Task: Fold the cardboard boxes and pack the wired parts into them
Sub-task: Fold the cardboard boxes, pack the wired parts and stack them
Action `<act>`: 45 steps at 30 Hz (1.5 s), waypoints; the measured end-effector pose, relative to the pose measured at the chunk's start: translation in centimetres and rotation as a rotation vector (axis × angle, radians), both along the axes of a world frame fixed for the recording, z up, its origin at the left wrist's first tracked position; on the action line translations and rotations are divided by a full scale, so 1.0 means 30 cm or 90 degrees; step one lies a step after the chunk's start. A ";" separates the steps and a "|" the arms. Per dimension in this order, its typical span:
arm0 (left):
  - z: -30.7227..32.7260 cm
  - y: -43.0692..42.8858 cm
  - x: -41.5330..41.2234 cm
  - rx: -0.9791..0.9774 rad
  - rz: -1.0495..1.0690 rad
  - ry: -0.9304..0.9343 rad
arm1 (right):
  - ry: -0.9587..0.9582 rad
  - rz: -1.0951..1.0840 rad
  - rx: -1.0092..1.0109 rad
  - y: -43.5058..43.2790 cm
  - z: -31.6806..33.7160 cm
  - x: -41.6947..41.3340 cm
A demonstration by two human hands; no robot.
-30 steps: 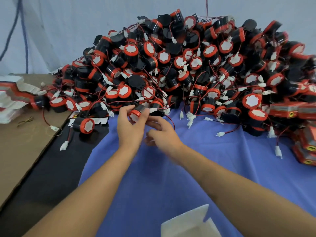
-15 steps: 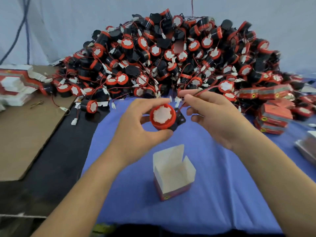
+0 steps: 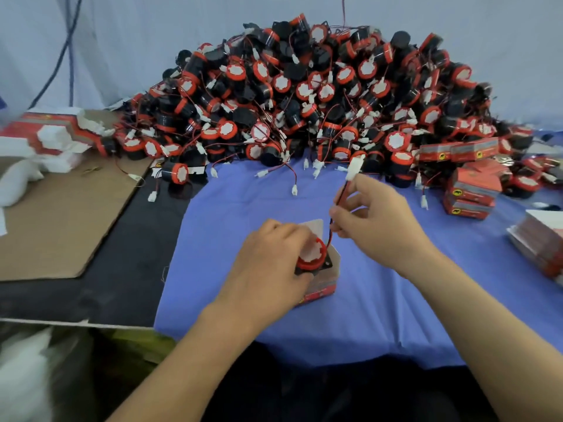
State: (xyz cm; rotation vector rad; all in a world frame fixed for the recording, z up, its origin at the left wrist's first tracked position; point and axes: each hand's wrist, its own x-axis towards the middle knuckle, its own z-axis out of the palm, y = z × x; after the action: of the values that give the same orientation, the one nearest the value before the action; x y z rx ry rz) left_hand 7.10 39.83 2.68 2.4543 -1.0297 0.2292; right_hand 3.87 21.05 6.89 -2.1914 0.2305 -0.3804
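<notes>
The left hand [image 3: 268, 263] curls its fingers [image 3: 286, 236] around a wired part [image 3: 312, 254], a black cylinder with a red rim and a white face. It holds the part at the open top of a small cardboard box [image 3: 323, 290]; how far in the part sits cannot be told. The box stands on the blue cloth [image 3: 243, 208] that covers the counter [image 3: 122, 269], with one white flap raised behind the part. The right hand [image 3: 377, 220], just beside and above the box, pinches the part's red-and-black wire [image 3: 340, 197] between thumb and curled fingers. The wire's white connector [image 3: 355, 167] sticks up past the fingertips. Behind both hands a big pile of wired parts [image 3: 304, 95] rises against the pale backdrop, with loose connectors trailing onto the cloth. To the right of the pile are closed boxes [image 3: 472, 190], red with a yellow mark, some of them stacked. Flat box blanks [image 3: 51, 132] lie heaped at the far left, next to a brown cardboard sheet [image 3: 61, 214].
</notes>
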 end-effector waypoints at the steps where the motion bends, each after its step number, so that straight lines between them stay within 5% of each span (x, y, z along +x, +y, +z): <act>1: -0.016 -0.001 0.003 0.031 0.004 -0.013 | 0.010 0.002 -0.036 0.002 -0.012 0.000; 6: -0.091 -0.004 -0.007 0.098 0.000 -0.079 | 0.062 0.025 -0.171 0.026 -0.064 -0.007; 12: -0.114 -0.025 -0.039 0.128 0.052 -0.135 | 0.102 0.067 -0.188 0.058 -0.083 -0.013; 19: -0.163 -0.040 -0.001 0.210 0.066 -0.079 | 0.075 0.112 -0.323 0.062 -0.058 0.030; 25: -0.191 -0.021 -0.017 0.094 0.049 -0.065 | 0.151 0.190 -0.541 0.115 -0.082 0.056; 33: -0.324 -0.018 -0.020 -0.203 -0.007 -0.035 | 0.070 0.132 -0.330 0.132 -0.158 0.068; 36: -0.349 -0.021 -0.024 -0.253 -0.009 0.010 | 0.148 0.152 -0.355 0.121 -0.192 0.052; 39: -0.347 -0.005 -0.030 -0.279 0.048 -0.042 | 0.129 0.136 -0.402 0.119 -0.225 0.048; 45: -0.299 -0.012 -0.027 -0.385 0.135 0.074 | 0.099 0.138 -0.405 0.119 -0.246 0.020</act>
State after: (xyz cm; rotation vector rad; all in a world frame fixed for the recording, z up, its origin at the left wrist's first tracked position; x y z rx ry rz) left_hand 6.29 39.48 -6.28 1.9869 -0.5424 0.3958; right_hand 4.47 24.63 -0.47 -2.8427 -0.0601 -0.1700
